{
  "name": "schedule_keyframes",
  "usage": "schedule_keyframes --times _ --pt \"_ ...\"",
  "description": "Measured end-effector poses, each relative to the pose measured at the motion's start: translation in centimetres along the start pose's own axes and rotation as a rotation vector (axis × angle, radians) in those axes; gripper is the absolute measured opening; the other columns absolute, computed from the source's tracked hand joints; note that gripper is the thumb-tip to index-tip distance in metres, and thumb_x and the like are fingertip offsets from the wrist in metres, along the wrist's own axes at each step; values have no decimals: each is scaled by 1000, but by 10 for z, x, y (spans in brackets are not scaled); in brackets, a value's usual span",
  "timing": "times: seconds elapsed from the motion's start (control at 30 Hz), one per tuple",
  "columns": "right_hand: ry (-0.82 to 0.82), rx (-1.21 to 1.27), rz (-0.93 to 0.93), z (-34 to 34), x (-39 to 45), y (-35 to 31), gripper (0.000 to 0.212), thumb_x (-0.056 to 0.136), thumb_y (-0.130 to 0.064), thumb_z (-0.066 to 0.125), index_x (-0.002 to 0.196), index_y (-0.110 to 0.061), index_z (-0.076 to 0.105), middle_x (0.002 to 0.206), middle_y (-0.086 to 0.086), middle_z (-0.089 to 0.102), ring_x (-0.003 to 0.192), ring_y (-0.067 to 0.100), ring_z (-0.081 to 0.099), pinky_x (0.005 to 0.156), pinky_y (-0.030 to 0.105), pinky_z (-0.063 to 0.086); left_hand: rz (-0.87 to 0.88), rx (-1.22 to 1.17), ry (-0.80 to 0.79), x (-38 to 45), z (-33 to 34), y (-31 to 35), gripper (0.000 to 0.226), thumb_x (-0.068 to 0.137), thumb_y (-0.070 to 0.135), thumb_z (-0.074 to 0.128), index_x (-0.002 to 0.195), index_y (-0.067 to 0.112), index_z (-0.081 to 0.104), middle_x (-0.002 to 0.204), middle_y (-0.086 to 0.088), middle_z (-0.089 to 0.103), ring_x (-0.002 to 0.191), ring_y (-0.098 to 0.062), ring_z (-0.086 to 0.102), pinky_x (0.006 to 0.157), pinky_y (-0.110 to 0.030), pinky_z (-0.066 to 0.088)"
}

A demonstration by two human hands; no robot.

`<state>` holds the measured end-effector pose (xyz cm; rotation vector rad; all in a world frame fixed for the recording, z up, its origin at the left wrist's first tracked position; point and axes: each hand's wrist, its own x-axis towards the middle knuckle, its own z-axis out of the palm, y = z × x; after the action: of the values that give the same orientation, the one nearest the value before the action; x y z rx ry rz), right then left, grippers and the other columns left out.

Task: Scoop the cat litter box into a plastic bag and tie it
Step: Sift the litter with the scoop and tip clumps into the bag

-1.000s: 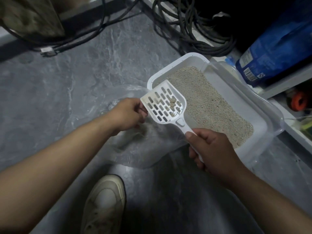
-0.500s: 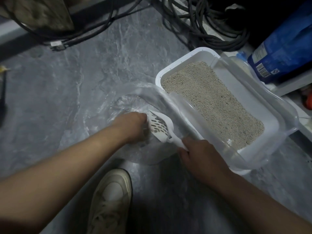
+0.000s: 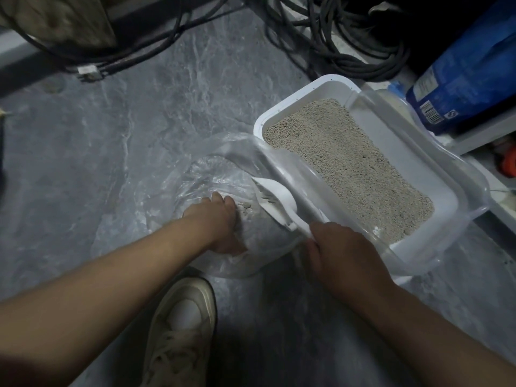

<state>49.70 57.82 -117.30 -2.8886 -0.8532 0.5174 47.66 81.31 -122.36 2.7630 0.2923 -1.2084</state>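
White scoop (image 3: pixel 275 203) gripped by right hand (image 3: pixel 343 255), tipped into plastic bag (image 3: pixel 223 169) (left hand (image 3: pixel 220 219) grips bag).

— What's the right hand (image 3: pixel 339 250) doing, low and right of centre?
— Gripping the white scoop (image 3: pixel 276 203) by its handle, the scoop tipped over the clear plastic bag (image 3: pixel 195 177).
— And the left hand (image 3: pixel 220 219)?
— At the bag's mouth, holding the plastic; a few clumps (image 3: pixel 245 209) lie beside it.
— The litter box (image 3: pixel 446 188)?
— Centre right, on the grey floor (image 3: pixel 111 121), full of beige litter (image 3: pixel 346 160). A shoe (image 3: pixel 181 328) shows at the bottom.
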Motion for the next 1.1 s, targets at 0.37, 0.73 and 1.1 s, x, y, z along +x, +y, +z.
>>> schedule_keyframes --times 0.37,0.73,1.1 --pt "49 -83 -5 0 -3 -2 20 100 -35 48 91 -19 55 84 3 59 68 33 66 58 40 49 -57 -35 14 1 8 -1 121 68 78 70 154 7 22 160 -21 23 141 -42 38 110 -49 40" --pt "93 -17 0 -1 -6 3 17 98 -29 50 90 -16 57 82 4 60 69 34 65 61 46 55 -57 -3 55 4 1 6 123 67 88 59 153 7 26 154 -18 35 138 -39 41 107 -51 43" --pt "116 477 156 -21 -6 3 23 96 -38 60 87 -18 67 78 -4 70 72 13 63 68 35 51 41 -118 184 8 -21 4 86 63 80 61 127 22 55 128 -6 59 116 -29 58 92 -41 49"
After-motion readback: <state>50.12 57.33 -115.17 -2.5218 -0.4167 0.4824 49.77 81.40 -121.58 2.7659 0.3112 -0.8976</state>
